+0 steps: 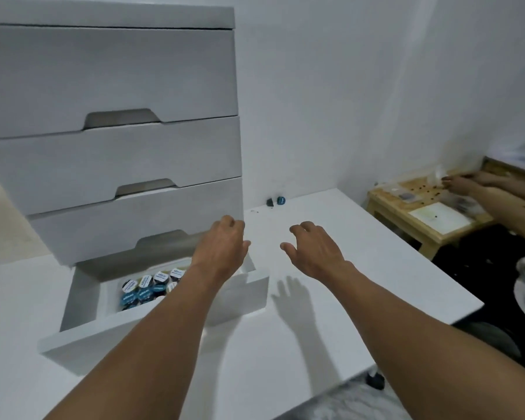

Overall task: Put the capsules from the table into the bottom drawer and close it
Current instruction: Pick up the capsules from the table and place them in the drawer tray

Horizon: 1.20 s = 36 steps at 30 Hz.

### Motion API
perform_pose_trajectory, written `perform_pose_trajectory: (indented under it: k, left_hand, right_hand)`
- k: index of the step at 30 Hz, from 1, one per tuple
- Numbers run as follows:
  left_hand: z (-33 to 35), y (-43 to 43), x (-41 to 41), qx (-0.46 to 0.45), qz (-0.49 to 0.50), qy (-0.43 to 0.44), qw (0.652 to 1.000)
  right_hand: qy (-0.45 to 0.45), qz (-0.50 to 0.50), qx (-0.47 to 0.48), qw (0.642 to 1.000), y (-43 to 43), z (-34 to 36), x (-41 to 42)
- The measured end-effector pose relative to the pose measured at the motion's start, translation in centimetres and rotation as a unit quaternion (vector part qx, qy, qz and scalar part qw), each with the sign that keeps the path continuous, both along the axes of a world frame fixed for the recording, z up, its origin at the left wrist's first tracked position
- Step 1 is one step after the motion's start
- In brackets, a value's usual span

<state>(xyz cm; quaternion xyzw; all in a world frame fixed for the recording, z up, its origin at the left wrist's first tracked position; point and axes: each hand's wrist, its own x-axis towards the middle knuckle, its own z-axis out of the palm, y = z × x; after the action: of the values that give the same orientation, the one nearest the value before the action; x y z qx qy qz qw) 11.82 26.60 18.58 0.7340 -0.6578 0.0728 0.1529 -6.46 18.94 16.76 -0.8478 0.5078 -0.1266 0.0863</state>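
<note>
Capsules (152, 287) with blue and white lids sit packed in the bottom drawer (82, 338), which stands pulled well out of the drawer unit (109, 74) so you can drop things in from above. Beyond the drawer's far right corner, close to the wall (346, 86), two stray capsules (281, 200) lie just beside each other on the table (361, 268); they look like the only ones not yet put away.

Your left hand (221, 247) hangs over the drawer's right rear corner, back of the hand up, fingers bent loosely downward with the thumb apart. Nothing shows in it, though the palm is hidden from you. Your right hand (312, 250) hovers above the bare table just right of the drawer, fingers spread and slightly hooked, holding nothing. Both point past the drawer toward the strays, which suggests a reach for them is the step in hand.

The pair lies well beyond the drawer, so expect to stretch forward; one capsule seems to lie on its side and may roll when touched. Leave the drawer open until both are in.

Far right of the drawer, another person's hands (467, 183) work at a wooden bench (400, 213).
</note>
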Motion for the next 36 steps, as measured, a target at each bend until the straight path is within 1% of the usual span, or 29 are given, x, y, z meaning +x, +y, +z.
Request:
perform_pose_trajectory:
  k: [6, 9, 13, 17, 23, 28, 32, 36]
  left_hand:
    - [0.0, -6.8, -5.0, -0.006, 0.015, -0.006, 1.000]
    - [-0.6, -11.1, -8.2, -0.013, 0.033, 0.009, 0.999]
    - [-1.7, -16.2, -12.4, -0.007, 0.054, 0.020, 0.998]
    - [-3.0, -20.0, -13.8, 0.019, 0.084, 0.024, 0.996]
    - [-5.5, -25.2, -12.3, 0.056, 0.127, 0.033, 0.990]
    - [-8.8, -31.0, -9.0, 0.082, 0.143, 0.040, 0.986]
    - [-11.6, -36.9, -5.4, 0.091, 0.128, 0.058, 0.986]
    - [-14.8, -41.6, -1.7, 0.106, 0.122, 0.062, 0.985]
  right_hand:
    - [0.006, 0.004, -0.013, 1.000, -6.6, 0.1, -5.3]
    - [0.012, 0.020, -0.010, 1.000, -11.1, -0.4, -8.3]
    - [0.027, 0.042, 0.018, 0.999, -17.1, -1.3, -11.7]
    - [0.037, 0.063, 0.039, 0.997, -22.2, -2.1, -12.9]
    - [0.038, 0.103, 0.066, 0.992, -28.6, -4.7, -10.6]
    - [0.041, 0.125, 0.082, 0.988, -34.1, -7.3, -6.6]
    - [0.035, 0.128, 0.093, 0.987, -39.3, -9.9, -2.4]
    - [0.038, 0.145, 0.082, 0.985, -44.0, -13.3, 2.1]
